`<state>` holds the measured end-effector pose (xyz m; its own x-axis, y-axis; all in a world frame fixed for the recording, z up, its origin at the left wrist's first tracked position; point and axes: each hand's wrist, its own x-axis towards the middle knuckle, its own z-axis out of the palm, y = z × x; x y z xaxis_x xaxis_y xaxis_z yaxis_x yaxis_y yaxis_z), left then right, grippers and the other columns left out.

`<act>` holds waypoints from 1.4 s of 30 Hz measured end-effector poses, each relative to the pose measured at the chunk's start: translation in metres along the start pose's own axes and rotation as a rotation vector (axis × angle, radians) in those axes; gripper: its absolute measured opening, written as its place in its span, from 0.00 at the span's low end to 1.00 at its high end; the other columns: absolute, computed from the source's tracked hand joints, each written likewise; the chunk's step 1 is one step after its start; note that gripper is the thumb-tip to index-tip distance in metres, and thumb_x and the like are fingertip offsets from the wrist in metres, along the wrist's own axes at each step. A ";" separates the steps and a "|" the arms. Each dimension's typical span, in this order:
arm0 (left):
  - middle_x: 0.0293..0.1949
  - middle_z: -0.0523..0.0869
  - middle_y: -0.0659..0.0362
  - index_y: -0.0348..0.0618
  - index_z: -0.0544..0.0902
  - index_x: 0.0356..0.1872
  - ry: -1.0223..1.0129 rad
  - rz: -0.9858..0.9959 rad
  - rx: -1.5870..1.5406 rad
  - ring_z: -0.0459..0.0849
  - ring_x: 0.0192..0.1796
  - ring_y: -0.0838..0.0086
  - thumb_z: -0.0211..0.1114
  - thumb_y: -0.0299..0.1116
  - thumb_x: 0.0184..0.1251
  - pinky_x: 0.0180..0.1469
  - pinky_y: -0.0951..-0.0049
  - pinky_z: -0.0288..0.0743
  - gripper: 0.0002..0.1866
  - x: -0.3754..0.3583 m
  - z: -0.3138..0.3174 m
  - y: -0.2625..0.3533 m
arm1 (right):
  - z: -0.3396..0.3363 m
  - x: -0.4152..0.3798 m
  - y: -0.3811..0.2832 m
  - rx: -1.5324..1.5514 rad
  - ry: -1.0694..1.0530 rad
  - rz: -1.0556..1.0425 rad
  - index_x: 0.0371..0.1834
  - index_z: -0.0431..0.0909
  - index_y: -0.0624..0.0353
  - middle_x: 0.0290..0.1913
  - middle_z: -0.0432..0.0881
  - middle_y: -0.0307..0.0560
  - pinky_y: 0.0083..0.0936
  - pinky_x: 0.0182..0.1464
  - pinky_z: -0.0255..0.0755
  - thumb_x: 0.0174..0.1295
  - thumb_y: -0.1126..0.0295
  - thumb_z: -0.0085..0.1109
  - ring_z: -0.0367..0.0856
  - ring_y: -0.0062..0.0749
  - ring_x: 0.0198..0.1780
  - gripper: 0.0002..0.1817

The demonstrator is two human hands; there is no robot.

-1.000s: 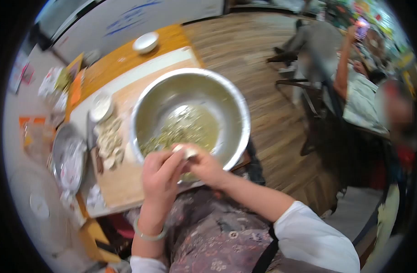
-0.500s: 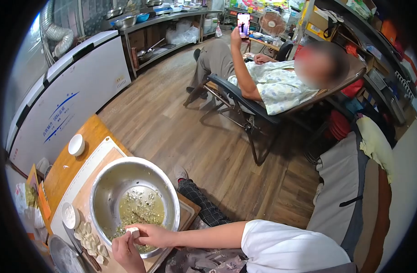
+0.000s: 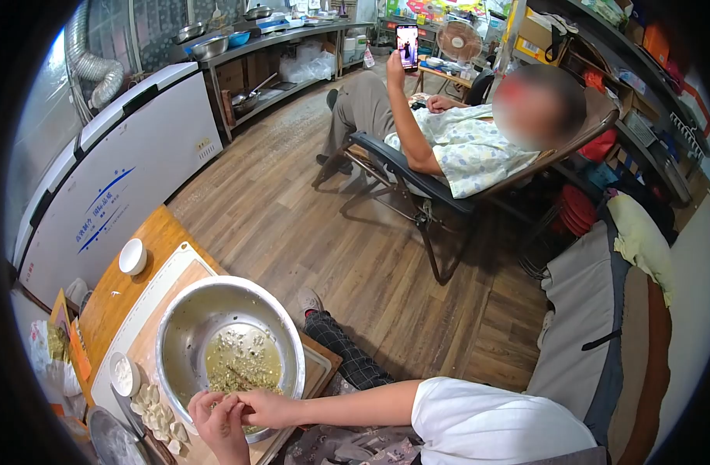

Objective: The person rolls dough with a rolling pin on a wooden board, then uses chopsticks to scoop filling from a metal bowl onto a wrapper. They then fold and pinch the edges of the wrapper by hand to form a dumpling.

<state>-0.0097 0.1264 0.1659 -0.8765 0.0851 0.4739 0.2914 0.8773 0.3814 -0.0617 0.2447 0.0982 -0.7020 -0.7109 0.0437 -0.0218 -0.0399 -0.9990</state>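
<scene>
My left hand [image 3: 218, 426] and my right hand [image 3: 263, 408] meet at the near rim of a large steel bowl [image 3: 186, 319], pinching a small white dumpling between their fingertips; the dumpling is mostly hidden by the fingers. Greenish chopped filling [image 3: 242, 360] lies in the bottom of the bowl. Several folded dumplings [image 3: 157, 418] lie in a row on the wooden board [image 3: 149, 341] just left of my left hand.
A small dish of flour [image 3: 124, 374] and a white bowl [image 3: 132, 256] stand on the table. A person reclines in a folding chair [image 3: 417, 186] across the wooden floor, holding up a phone [image 3: 407, 46]. A white chest freezer [image 3: 115, 170] lines the left wall.
My view swung up from the bowl to the room a second ago and has since held nearly still. Both hands stayed together on the dumpling at the bowl's near rim.
</scene>
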 end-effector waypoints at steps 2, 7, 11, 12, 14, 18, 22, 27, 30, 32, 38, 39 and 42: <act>0.43 0.79 0.51 0.37 0.83 0.35 -0.015 0.018 0.002 0.76 0.50 0.60 0.67 0.22 0.54 0.53 0.63 0.69 0.07 -0.004 0.004 -0.006 | 0.000 0.000 0.001 0.018 -0.011 -0.003 0.47 0.72 0.62 0.37 0.81 0.52 0.28 0.45 0.71 0.54 0.73 0.57 0.80 0.37 0.41 0.17; 0.56 0.75 0.48 0.38 0.80 0.47 -0.007 -0.260 -0.277 0.64 0.66 0.53 0.66 0.29 0.55 0.66 0.56 0.55 0.17 -0.009 0.008 -0.002 | 0.003 0.000 0.003 0.309 -0.012 -0.004 0.51 0.71 0.61 0.44 0.80 0.45 0.25 0.48 0.70 0.58 0.75 0.55 0.78 0.28 0.44 0.17; 0.46 0.81 0.51 0.37 0.83 0.35 0.059 -0.109 -0.168 0.74 0.56 0.58 0.66 0.22 0.55 0.58 0.62 0.67 0.06 -0.007 0.009 -0.006 | 0.007 0.006 0.020 0.264 0.006 -0.051 0.47 0.72 0.61 0.38 0.80 0.44 0.23 0.44 0.70 0.56 0.73 0.58 0.75 0.20 0.41 0.15; 0.47 0.81 0.51 0.37 0.83 0.36 0.040 -0.123 -0.175 0.73 0.58 0.57 0.65 0.22 0.56 0.59 0.62 0.67 0.06 -0.007 0.009 -0.006 | 0.007 0.006 0.018 0.255 -0.005 -0.028 0.47 0.72 0.61 0.38 0.80 0.44 0.23 0.44 0.70 0.56 0.73 0.59 0.75 0.20 0.40 0.15; 0.48 0.81 0.51 0.37 0.83 0.36 0.022 -0.136 -0.182 0.71 0.60 0.56 0.65 0.22 0.57 0.60 0.61 0.66 0.06 -0.008 0.010 -0.005 | 0.004 0.003 0.012 0.192 0.021 -0.016 0.47 0.73 0.62 0.37 0.80 0.44 0.23 0.43 0.70 0.56 0.73 0.59 0.75 0.21 0.39 0.15; 0.45 0.82 0.51 0.36 0.83 0.36 0.048 -0.179 -0.228 0.73 0.59 0.55 0.64 0.22 0.58 0.59 0.60 0.66 0.06 -0.006 0.010 -0.002 | -0.001 0.001 0.002 0.068 -0.004 -0.014 0.49 0.72 0.64 0.39 0.80 0.51 0.24 0.43 0.70 0.55 0.73 0.57 0.77 0.25 0.40 0.17; 0.46 0.82 0.52 0.37 0.83 0.38 -0.018 -0.078 -0.193 0.73 0.59 0.55 0.64 0.22 0.58 0.60 0.60 0.65 0.07 -0.010 0.010 -0.012 | -0.004 -0.001 -0.007 0.035 -0.049 0.063 0.48 0.73 0.64 0.39 0.80 0.49 0.24 0.43 0.70 0.56 0.73 0.56 0.77 0.24 0.40 0.16; 0.49 0.81 0.50 0.35 0.83 0.41 0.069 -0.209 -0.317 0.72 0.60 0.56 0.62 0.21 0.59 0.62 0.61 0.64 0.09 -0.004 0.010 0.005 | 0.008 0.007 0.019 0.403 -0.059 0.023 0.55 0.68 0.61 0.43 0.77 0.38 0.18 0.44 0.70 0.59 0.76 0.55 0.74 0.18 0.43 0.20; 0.56 0.77 0.48 0.34 0.81 0.46 0.104 -0.234 -0.397 0.71 0.61 0.57 0.61 0.20 0.60 0.62 0.62 0.64 0.12 -0.016 0.016 -0.014 | 0.005 0.008 0.016 0.569 -0.122 0.120 0.62 0.63 0.60 0.45 0.75 0.35 0.16 0.45 0.70 0.60 0.77 0.55 0.73 0.15 0.45 0.25; 0.60 0.73 0.48 0.33 0.79 0.50 0.039 -0.157 -0.387 0.70 0.62 0.57 0.60 0.20 0.61 0.63 0.62 0.63 0.15 -0.025 0.021 -0.032 | 0.007 0.009 0.020 0.546 -0.122 0.114 0.63 0.62 0.59 0.45 0.75 0.36 0.16 0.46 0.70 0.61 0.76 0.56 0.73 0.15 0.45 0.26; 0.64 0.67 0.46 0.35 0.73 0.58 0.088 -0.354 -0.641 0.65 0.67 0.57 0.57 0.26 0.66 0.66 0.62 0.59 0.19 -0.025 0.024 -0.011 | 0.004 0.006 0.010 0.626 -0.111 0.123 0.66 0.60 0.57 0.46 0.76 0.36 0.14 0.47 0.69 0.61 0.73 0.56 0.74 0.14 0.45 0.29; 0.65 0.66 0.46 0.34 0.71 0.59 0.124 -0.247 -0.528 0.64 0.67 0.56 0.57 0.28 0.67 0.67 0.61 0.58 0.20 -0.018 0.019 -0.004 | 0.003 0.006 0.008 0.690 -0.139 0.153 0.67 0.59 0.57 0.46 0.76 0.36 0.14 0.47 0.69 0.61 0.73 0.56 0.74 0.14 0.44 0.29; 0.66 0.65 0.47 0.34 0.69 0.61 0.082 -0.069 -0.340 0.64 0.67 0.55 0.55 0.32 0.69 0.68 0.60 0.56 0.22 -0.026 0.020 -0.024 | 0.002 0.004 0.002 0.727 -0.178 0.166 0.67 0.59 0.57 0.46 0.76 0.37 0.14 0.48 0.69 0.61 0.74 0.56 0.74 0.15 0.45 0.30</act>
<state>-0.0019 0.1122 0.1284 -0.8687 -0.0192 0.4950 0.3560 0.6707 0.6507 -0.0632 0.2399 0.0960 -0.5285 -0.8479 -0.0431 0.5910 -0.3310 -0.7356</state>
